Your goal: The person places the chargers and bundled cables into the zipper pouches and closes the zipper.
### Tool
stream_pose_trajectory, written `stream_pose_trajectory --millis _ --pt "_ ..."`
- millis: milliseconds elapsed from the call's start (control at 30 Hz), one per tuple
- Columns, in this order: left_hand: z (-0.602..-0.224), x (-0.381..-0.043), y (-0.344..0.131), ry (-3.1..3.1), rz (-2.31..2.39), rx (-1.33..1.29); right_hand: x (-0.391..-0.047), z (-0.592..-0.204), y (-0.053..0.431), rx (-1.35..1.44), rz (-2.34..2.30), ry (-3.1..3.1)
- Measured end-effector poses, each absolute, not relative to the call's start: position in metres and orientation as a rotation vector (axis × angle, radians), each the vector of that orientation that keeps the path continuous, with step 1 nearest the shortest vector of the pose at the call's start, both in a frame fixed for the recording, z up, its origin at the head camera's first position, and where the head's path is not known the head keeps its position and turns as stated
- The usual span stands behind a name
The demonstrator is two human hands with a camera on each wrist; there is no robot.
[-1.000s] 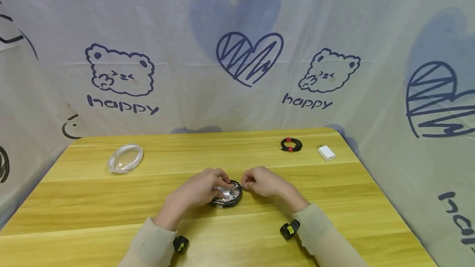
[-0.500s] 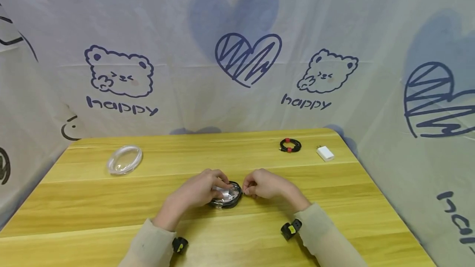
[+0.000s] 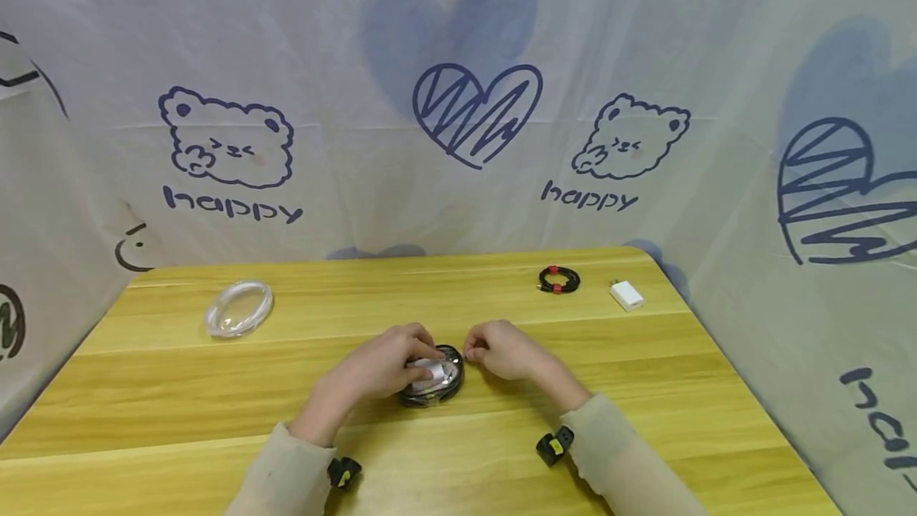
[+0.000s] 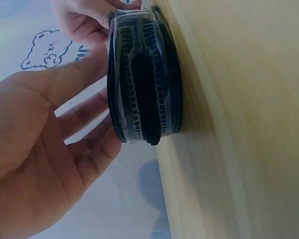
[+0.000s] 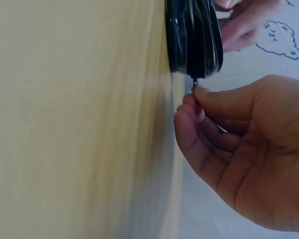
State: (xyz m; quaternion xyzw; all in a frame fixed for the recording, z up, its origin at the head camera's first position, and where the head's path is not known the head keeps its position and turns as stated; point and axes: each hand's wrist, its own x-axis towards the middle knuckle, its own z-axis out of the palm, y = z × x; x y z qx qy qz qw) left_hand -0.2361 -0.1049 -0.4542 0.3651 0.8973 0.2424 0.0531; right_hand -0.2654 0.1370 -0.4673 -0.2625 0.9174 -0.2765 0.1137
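Observation:
A small round zip pouch [image 3: 450, 390], clear on top with black trim, sits on the table at the middle in the head view. Something whitish shows through its top. My left hand [image 3: 390, 361] grips the pouch from the left, fingers and thumb over its top and edge. In the left wrist view the zipper runs along the side of the pouch [image 4: 147, 84]. At the pouch's right side, my right hand [image 3: 505, 350] pinches the zipper pull [image 5: 195, 85] between thumb and forefinger. Its other fingers are curled in the right wrist view.
On the wooden table [image 3: 179, 404], a coiled clear tube [image 3: 267, 305] lies at the back left. A coiled black cable [image 3: 573, 283] with red ties and a white charger plug [image 3: 627, 295] lie at the back right. A printed cloth [image 3: 344, 181] hangs behind.
The pouch has shifted slightly left and turned a little under my left hand. My right hand has moved slightly away from me beside it.

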Motion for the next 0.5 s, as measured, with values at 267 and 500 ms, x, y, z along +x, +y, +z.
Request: stream_pose_trajectory --millis 267,500 --pt "-0.4555 -0.2347 -0.1048 2.696 0.737 1.159 -0.2657 -0.4699 0.1341 -0.775 -0.844 2.701" --pt "-0.4572 -0.2351 -0.1038 2.715 0.737 1.143 -0.2667 -0.4684 0.1385 -0.78 -0.861 2.661"
